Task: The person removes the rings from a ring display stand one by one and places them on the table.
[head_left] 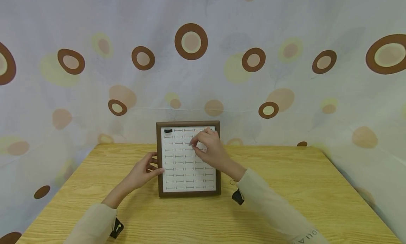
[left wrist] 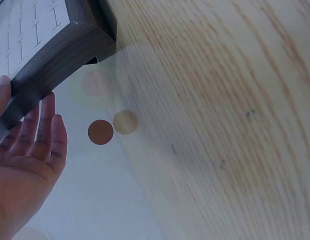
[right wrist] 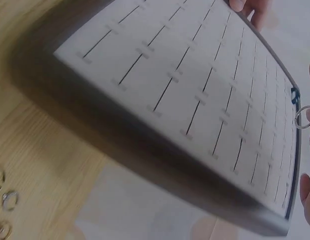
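Note:
A ring display board [head_left: 189,180] with a brown frame and a white slotted face stands upright on the table. My left hand [head_left: 141,171] holds its left edge, thumb on the front and fingers at the side; the left wrist view shows the same left hand [left wrist: 32,160] at the frame [left wrist: 49,60]. My right hand [head_left: 210,149] is in front of the upper slots, pinching a silver ring [right wrist: 299,120] between thumb and fingertips. A black ring [head_left: 168,131] sits in the top left slot. The right hand hides part of the board's right side.
On the wooden table [head_left: 285,187], to the right of the board, lie three loose rings, one of them a silver ring [right wrist: 10,200] and one gold-toned ring [right wrist: 2,230]. A patterned curtain [head_left: 215,82] hangs behind the table and along its sides.

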A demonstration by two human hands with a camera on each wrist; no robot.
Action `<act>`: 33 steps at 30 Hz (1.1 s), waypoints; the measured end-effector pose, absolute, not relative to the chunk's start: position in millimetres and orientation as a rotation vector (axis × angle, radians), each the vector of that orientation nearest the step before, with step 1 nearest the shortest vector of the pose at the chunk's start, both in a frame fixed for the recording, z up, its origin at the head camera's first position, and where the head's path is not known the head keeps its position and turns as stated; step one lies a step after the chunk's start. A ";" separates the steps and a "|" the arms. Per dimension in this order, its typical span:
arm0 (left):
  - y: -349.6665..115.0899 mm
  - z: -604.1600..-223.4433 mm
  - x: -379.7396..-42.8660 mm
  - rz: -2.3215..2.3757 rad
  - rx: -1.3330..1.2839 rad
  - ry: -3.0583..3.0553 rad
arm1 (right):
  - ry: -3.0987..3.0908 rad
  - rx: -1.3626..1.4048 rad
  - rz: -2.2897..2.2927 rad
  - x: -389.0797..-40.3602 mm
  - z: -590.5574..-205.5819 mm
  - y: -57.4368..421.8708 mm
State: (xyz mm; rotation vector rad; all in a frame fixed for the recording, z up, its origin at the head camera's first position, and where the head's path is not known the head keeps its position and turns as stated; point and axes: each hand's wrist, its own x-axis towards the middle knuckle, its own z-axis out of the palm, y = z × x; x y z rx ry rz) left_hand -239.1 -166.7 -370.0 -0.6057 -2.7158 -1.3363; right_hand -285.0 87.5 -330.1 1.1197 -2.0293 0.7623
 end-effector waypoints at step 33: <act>-181.7 -400.7 -263.9 -1.362 -0.628 -2.695 | -2.234 0.825 0.749 -302.6 -399.0 214.2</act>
